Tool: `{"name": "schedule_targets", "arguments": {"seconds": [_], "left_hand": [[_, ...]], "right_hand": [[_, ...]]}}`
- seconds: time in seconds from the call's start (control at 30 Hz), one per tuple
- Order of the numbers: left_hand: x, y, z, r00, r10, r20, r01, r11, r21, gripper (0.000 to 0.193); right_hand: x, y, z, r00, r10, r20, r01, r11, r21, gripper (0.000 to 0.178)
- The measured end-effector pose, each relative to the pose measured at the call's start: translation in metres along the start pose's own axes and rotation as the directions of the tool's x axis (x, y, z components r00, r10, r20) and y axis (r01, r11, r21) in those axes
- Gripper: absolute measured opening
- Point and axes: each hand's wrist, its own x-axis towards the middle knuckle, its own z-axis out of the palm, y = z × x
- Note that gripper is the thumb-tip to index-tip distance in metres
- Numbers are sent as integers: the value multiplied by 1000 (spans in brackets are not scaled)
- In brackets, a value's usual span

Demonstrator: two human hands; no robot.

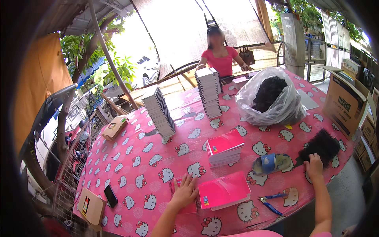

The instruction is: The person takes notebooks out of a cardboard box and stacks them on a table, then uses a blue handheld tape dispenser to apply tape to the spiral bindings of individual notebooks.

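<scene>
My left hand (185, 192) lies spread and flat on a thin pink notebook (189, 208) in front of me. Right beside it is a low stack of pink spiral notebooks (225, 190), with a taller pink stack (225, 146) behind. At the right, my right hand (314, 166) reaches to the near edge of a heap of fine black strands (321, 146), which look like binding coils. Its fingers are bent together there, and what they pinch is too small to make out. Between the hands lie blue-handled pliers (272, 205) and an oval, slipper-shaped thing with a blue band (271, 163).
Two tall notebook stacks (158, 112) (208, 93) stand farther back. A clear plastic bag (252, 104) holds a black mass. Cardboard boxes (112, 128) (90, 205) and a phone (111, 196) lie left; a large carton (343, 102) stands right. A person in pink (221, 61) sits across.
</scene>
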Motion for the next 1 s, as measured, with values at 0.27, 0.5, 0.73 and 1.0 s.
{"name": "schedule_targets", "arguments": {"seconds": [0.27, 0.5, 0.73, 1.0], "left_hand": [[3, -11, -8, 1000, -26, -2, 26, 1000, -6, 59], [9, 41, -86, 944, -26, -328, -115, 908, -404, 54], [45, 105, -91, 941, 319, 113, -260, 895, -362, 43], [44, 112, -93, 946, 179, -272, -297, 816, -497, 22]], "right_hand": [[12, -3, -12, 999, 51, -8, -50, 994, 94, 22], [11, -28, -29, 987, 37, -159, -10, 985, 171, 17], [-7, -85, -61, 956, -243, -163, 290, 870, 398, 24], [-27, -147, -92, 939, -314, -143, 329, 693, 642, 30]]}}
